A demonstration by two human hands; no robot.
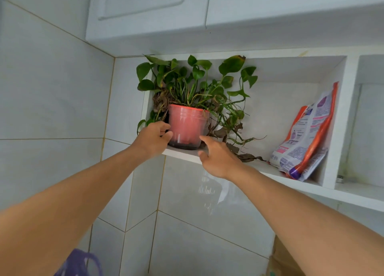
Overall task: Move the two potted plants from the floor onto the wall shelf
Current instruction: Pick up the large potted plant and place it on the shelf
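Observation:
A potted plant in a red plastic pot [187, 126], with green heart-shaped leaves and some dry brown ones, stands at the left end of the white wall shelf [268, 171], close to its front edge. My left hand [152, 139] is curled around the pot's left side, thumb on the front. To the pot's lower right, my right hand [218, 159] has its fingers spread, with the index fingertip at the pot's base. Only this one potted plant is in view.
An orange and white printed bag [307, 134] leans in the right end of the same shelf niche. White cabinet doors [145, 10] hang just above the shelf. A purple object [79, 263] shows at the bottom left and a cardboard box [278, 261] at the bottom right.

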